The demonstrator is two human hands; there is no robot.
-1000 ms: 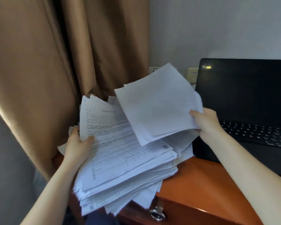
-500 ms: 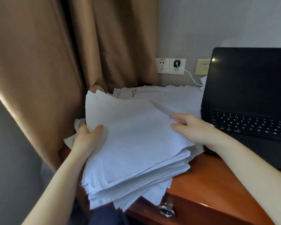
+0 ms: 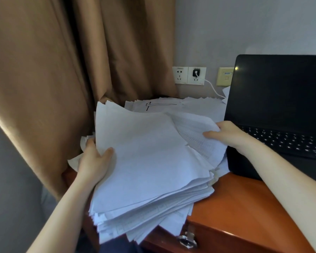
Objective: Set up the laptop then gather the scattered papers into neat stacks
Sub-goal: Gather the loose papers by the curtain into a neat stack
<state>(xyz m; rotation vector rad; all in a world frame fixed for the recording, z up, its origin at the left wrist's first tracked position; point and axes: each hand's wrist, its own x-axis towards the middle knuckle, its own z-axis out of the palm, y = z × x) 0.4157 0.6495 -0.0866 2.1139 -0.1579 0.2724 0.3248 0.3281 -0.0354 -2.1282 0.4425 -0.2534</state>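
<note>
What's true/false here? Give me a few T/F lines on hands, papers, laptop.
1. The laptop is open, screen dark. True.
2. The left hand grips the paper stack at its left edge. True.
3. The right hand is empty. False: it grips the stack's right side.
4. Both sockets are free. False: the right one holds a plug with a white cable.
5. The stack overhangs the desk edge. True.

One laptop (image 3: pixel 279 92), two hands (image 3: pixel 93 161) (image 3: pixel 226 136), two paper heaps (image 3: pixel 144 170) (image 3: pixel 199 106), three wall plates (image 3: pixel 180 75) (image 3: pixel 196 83) (image 3: pixel 224 77).
</note>
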